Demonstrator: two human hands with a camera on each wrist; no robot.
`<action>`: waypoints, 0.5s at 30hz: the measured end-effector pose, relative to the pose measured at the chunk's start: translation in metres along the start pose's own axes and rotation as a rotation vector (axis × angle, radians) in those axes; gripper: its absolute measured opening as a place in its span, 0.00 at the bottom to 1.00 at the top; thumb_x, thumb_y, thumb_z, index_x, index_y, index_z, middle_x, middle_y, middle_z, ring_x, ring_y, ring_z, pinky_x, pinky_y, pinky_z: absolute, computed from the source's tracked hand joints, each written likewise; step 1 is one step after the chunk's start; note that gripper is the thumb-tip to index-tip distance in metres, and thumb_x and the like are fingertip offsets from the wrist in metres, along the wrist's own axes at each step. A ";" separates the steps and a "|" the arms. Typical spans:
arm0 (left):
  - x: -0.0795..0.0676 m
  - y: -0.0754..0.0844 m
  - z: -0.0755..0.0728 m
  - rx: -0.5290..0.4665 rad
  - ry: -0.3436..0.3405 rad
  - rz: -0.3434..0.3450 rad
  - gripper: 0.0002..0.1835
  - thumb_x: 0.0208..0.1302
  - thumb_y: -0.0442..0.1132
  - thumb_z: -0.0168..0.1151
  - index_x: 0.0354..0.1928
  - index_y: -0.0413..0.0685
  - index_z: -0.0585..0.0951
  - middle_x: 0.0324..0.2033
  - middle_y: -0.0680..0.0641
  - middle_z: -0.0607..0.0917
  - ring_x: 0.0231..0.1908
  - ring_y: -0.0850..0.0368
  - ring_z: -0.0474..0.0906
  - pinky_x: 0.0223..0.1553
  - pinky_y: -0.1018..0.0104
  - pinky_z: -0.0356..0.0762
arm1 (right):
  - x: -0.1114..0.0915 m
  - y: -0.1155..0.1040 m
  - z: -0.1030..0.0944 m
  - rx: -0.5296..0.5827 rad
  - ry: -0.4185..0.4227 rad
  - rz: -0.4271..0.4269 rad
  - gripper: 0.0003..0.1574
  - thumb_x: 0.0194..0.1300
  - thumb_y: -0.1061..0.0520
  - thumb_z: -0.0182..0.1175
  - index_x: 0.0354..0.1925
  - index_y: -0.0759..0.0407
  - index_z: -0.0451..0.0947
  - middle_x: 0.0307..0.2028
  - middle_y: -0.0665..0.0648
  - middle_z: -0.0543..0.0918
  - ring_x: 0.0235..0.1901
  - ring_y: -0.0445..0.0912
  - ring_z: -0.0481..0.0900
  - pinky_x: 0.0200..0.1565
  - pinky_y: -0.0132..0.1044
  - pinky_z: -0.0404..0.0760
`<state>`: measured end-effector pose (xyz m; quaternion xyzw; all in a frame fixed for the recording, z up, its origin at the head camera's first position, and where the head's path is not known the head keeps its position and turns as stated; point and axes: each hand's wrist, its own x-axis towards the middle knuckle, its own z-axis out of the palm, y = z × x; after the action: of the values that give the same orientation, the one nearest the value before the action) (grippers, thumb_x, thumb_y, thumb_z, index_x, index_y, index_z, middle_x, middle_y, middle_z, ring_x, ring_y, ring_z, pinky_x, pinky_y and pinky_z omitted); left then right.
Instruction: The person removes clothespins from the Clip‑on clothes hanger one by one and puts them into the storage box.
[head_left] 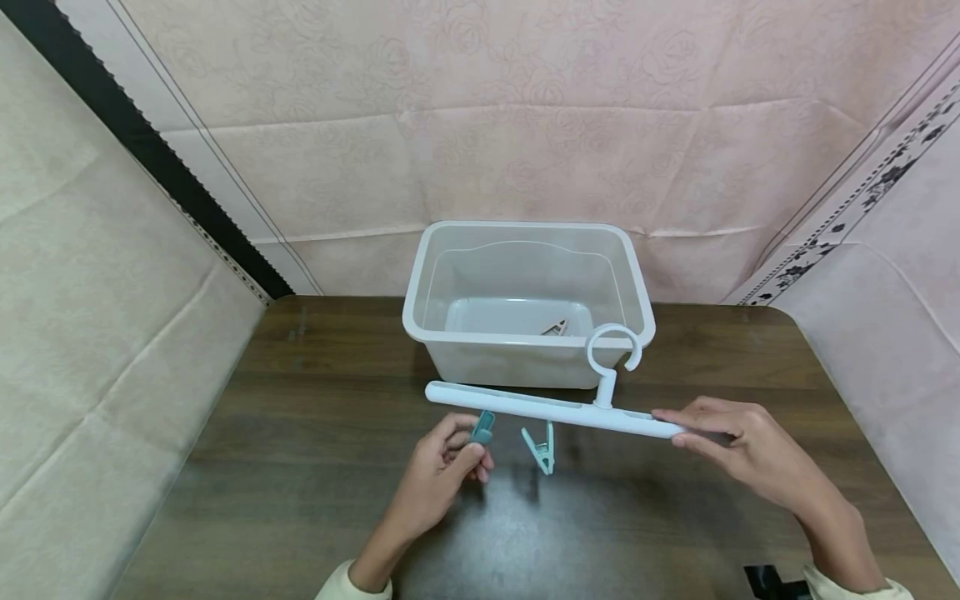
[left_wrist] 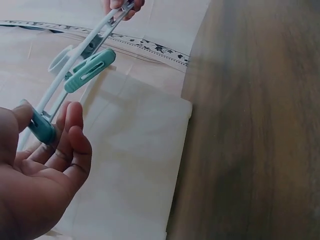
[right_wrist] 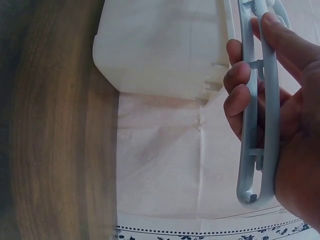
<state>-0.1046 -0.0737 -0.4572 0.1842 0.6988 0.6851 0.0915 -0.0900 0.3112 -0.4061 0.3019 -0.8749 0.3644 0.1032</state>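
Note:
A pale blue hanger (head_left: 525,404) with a round hook (head_left: 613,343) is held above the table, its bar slightly tilted. My right hand (head_left: 738,442) grips the bar near its right end; in the right wrist view the fingers (right_wrist: 237,75) curl round its two rails. My left hand (head_left: 442,467) pinches a teal clothespin (head_left: 483,427) between thumb and fingers, right at the bar near its left end. A second, lighter teal clothespin (head_left: 542,450) hangs from the middle of the bar. In the left wrist view, this hanging clothespin (left_wrist: 90,70) lies beyond my left hand (left_wrist: 45,170).
A whitish plastic tub (head_left: 498,362) stands at the back of the brown wooden table (head_left: 315,467), just behind the hanger. Inside it lies a small clip (head_left: 556,327). Patterned cloth (head_left: 525,158) hangs behind and along both sides. A black object (head_left: 772,582) sits beside my right sleeve.

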 end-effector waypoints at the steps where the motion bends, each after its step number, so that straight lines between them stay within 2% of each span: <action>1: 0.000 0.000 0.000 -0.013 -0.006 -0.002 0.11 0.75 0.32 0.55 0.53 0.32 0.74 0.30 0.39 0.83 0.28 0.52 0.82 0.36 0.55 0.83 | 0.000 0.000 0.000 0.000 -0.001 0.005 0.30 0.53 0.74 0.72 0.53 0.55 0.86 0.37 0.41 0.84 0.28 0.34 0.75 0.29 0.26 0.72; 7: -0.004 -0.002 -0.004 -0.033 -0.031 -0.007 0.12 0.74 0.32 0.57 0.52 0.30 0.73 0.34 0.37 0.83 0.33 0.47 0.83 0.40 0.55 0.83 | 0.000 -0.002 -0.002 -0.011 0.005 0.020 0.28 0.54 0.71 0.72 0.53 0.53 0.86 0.37 0.43 0.84 0.28 0.35 0.75 0.30 0.26 0.72; 12: -0.007 -0.001 -0.006 0.052 -0.026 -0.002 0.11 0.72 0.34 0.61 0.50 0.34 0.76 0.36 0.42 0.84 0.36 0.51 0.83 0.42 0.57 0.81 | -0.001 -0.001 -0.003 -0.016 0.005 0.021 0.24 0.58 0.66 0.72 0.54 0.52 0.86 0.36 0.46 0.85 0.29 0.35 0.75 0.31 0.26 0.72; 15: -0.010 -0.001 -0.007 0.117 -0.028 0.026 0.10 0.70 0.35 0.63 0.50 0.38 0.78 0.36 0.46 0.83 0.37 0.55 0.81 0.43 0.61 0.79 | -0.001 -0.001 -0.003 -0.018 0.007 0.019 0.26 0.57 0.68 0.72 0.53 0.52 0.86 0.36 0.46 0.85 0.29 0.35 0.75 0.31 0.26 0.72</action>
<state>-0.0983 -0.0841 -0.4588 0.2079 0.7339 0.6414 0.0817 -0.0884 0.3128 -0.4037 0.2911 -0.8807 0.3585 0.1057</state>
